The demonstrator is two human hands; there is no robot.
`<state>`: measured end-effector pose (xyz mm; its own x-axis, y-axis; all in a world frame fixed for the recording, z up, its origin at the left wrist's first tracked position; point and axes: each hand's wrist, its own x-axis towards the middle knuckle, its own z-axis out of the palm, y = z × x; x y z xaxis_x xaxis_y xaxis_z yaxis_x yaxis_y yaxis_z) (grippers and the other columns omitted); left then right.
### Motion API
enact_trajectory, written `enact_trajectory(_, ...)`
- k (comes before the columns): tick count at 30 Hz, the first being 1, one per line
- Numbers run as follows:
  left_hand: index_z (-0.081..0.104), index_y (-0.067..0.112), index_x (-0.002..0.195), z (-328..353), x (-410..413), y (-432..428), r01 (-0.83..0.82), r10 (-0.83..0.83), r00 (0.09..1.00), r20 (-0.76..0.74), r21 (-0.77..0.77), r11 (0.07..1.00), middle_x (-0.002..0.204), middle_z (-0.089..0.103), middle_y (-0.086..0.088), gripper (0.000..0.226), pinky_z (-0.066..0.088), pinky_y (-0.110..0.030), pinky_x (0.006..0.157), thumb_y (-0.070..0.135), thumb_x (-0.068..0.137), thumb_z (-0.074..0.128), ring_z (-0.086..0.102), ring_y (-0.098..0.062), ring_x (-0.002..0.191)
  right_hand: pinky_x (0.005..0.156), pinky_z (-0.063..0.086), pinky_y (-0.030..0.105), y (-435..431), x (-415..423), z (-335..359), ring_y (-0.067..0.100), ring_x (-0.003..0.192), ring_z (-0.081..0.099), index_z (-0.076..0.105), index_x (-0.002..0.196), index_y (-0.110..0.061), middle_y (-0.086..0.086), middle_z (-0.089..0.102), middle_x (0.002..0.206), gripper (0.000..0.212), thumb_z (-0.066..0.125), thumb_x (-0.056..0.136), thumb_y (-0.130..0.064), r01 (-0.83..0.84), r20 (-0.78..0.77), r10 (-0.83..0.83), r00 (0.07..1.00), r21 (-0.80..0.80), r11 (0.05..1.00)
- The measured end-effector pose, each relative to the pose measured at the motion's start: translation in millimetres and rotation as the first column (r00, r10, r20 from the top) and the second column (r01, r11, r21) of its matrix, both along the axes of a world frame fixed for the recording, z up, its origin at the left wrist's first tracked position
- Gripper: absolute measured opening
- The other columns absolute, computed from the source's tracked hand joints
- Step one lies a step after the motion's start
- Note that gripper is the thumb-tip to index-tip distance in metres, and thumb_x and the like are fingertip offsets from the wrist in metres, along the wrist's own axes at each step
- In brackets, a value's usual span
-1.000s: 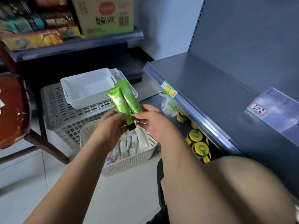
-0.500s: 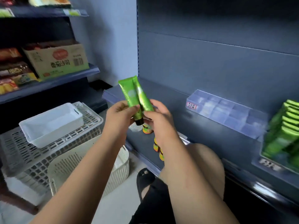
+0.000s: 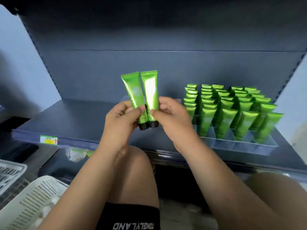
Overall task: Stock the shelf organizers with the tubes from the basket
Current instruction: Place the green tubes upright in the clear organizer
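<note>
Two green tubes with black caps stand upright side by side in front of the shelf. My left hand (image 3: pixel 120 117) grips the left green tube (image 3: pixel 132 92) and my right hand (image 3: pixel 171 114) pinches the right green tube (image 3: pixel 150 92). A clear shelf organizer (image 3: pixel 235 143) to the right on the grey shelf (image 3: pixel 66 120) holds several rows of the same green tubes (image 3: pixel 229 105), caps down. Another clear organizer is mostly hidden behind my hands. The white slotted basket (image 3: pixel 31 201) sits at the bottom left, its contents barely visible.
A yellow-green price tag (image 3: pixel 48 140) is stuck on the shelf's front edge. A grey slatted crate (image 3: pixel 8 173) sits at the left edge. My knees are bent below the shelf. The shelf's left half is bare.
The view has swung right from the basket to face the shelf. Both hands carried the two tubes up in front of the shelf; the filled organizer is now in full view.
</note>
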<state>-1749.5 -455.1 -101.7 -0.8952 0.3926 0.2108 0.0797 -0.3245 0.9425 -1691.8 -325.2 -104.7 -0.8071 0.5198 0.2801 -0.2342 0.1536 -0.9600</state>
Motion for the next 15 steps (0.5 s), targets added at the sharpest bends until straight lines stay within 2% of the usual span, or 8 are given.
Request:
enact_trajectory(2,0.067,0.005,0.089,5.3,12.5,26.3,0.081,-0.080,0.996,-0.030,0.017,0.997,0.074,0.062,-0.017,0.007,0.048,-0.034,0.058,0.003,0.095,0.065,0.057,-0.029,0.066,0.081,0.058,0.026,21.4,23.0,6.0,0.010,0.087,0.072,0.074,0.105,-0.018,0.000,0.077,0.092,0.027,0.069,0.086,0.001,0.056,-0.022,-0.055,0.998,0.031,0.998)
enact_trajectory(4,0.067,0.001,0.094,7.6,22.9,50.0,0.146,-0.145,0.988,-0.058,0.016,0.989,0.074,0.064,-0.016,0.003,0.048,-0.036,0.060,0.003,0.095,0.065,0.056,-0.029,0.067,0.083,0.058,0.027,39.9,43.2,9.4,0.010,0.089,0.072,0.074,0.108,-0.018,-0.001,0.077,0.095,0.026,0.070,0.087,-0.003,0.128,-0.037,-0.126,0.991,0.052,0.990)
enact_trajectory(6,0.069,0.000,0.102,7.8,33.6,71.9,0.189,-0.187,0.980,-0.073,0.010,0.982,0.081,0.070,-0.012,0.009,0.052,-0.038,0.070,0.004,0.094,0.067,0.061,-0.028,0.076,0.088,0.058,0.035,57.6,61.3,9.0,0.016,0.094,0.072,0.075,0.108,-0.021,0.001,0.077,0.097,0.022,0.070,0.090,-0.010,0.176,-0.065,-0.172,0.983,0.053,0.983)
enact_trajectory(8,0.072,0.007,0.106,7.0,44.1,93.1,0.217,-0.217,0.972,-0.091,-0.008,0.976,0.090,0.076,-0.009,0.014,0.054,-0.040,0.083,0.004,0.092,0.070,0.067,-0.023,0.085,0.090,0.056,0.037,75.6,77.0,7.0,0.019,0.094,0.071,0.076,0.106,-0.022,0.005,0.075,0.097,0.018,0.069,0.093,-0.012,0.212,-0.105,-0.209,0.972,0.020,0.977)
enact_trajectory(11,0.071,0.010,0.115,8.5,58.1,124.5,0.255,-0.255,0.961,-0.109,-0.016,0.967,0.090,0.074,-0.020,0.026,0.054,-0.046,0.090,0.005,0.090,0.073,0.067,-0.024,0.086,0.083,0.055,0.033,101.4,96.1,4.1,0.013,0.084,0.063,0.077,0.100,-0.027,0.013,0.071,0.093,0.022,0.069,0.093,-0.008,0.246,-0.161,-0.245,0.956,-0.016,0.969)
enact_trajectory(13,0.071,0.008,0.115,10.7,63.2,145.2,0.265,-0.265,0.959,-0.099,-0.006,0.964,0.095,0.073,-0.027,0.024,0.053,-0.054,0.093,0.007,0.091,0.073,0.066,-0.028,0.087,0.078,0.054,0.028,119.9,105.0,3.8,0.009,0.081,0.061,0.077,0.102,-0.019,0.005,0.069,0.083,0.018,0.069,0.093,-0.005,0.273,-0.172,-0.276,0.946,-0.039,0.961)
enact_trajectory(15,0.068,0.004,0.115,15.7,67.2,164.0,0.281,-0.280,0.957,-0.073,0.004,0.960,0.094,0.075,-0.021,0.023,0.050,-0.064,0.095,0.011,0.094,0.071,0.068,-0.031,0.089,0.083,0.057,0.030,138.9,112.8,7.3,0.014,0.083,0.065,0.075,0.106,-0.008,0.000,0.073,0.087,0.017,0.069,0.092,-0.002,0.292,-0.192,-0.298,0.935,-0.060,0.955)
